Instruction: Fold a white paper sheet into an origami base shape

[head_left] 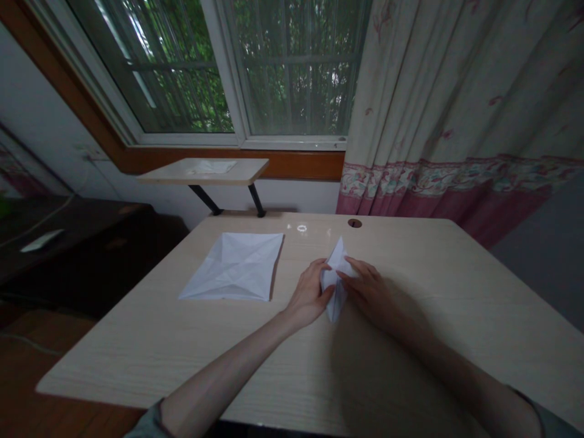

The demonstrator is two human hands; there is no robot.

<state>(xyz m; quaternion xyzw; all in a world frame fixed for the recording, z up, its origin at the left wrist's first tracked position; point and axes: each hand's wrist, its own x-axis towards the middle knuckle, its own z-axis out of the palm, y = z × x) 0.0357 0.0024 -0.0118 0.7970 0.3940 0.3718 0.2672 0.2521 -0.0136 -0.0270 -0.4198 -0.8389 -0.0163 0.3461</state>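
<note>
A piece of folded white paper (pixel 336 261), narrow and pointed at its far and near ends, is between my two hands over the wooden desk. My left hand (pixel 310 293) grips its left edge, with the thumb on top near the middle. From the right, my right hand (pixel 368 289) has its fingers on the paper's upper face and right edge. The fingers partly cover the folds. To the left lies a creased white paper sheet (pixel 241 266), spread out flat and touched by neither hand.
The pale desk (pixel 182 359) has a round cable hole (pixel 354 223) at its back edge. A small raised shelf (pixel 255 171) on black legs stands back left, with white paper (pixel 214 166) on it. Behind are a window (pixel 292 73) and a curtain (pixel 438 121). A dark table (pixel 91 225) stands left.
</note>
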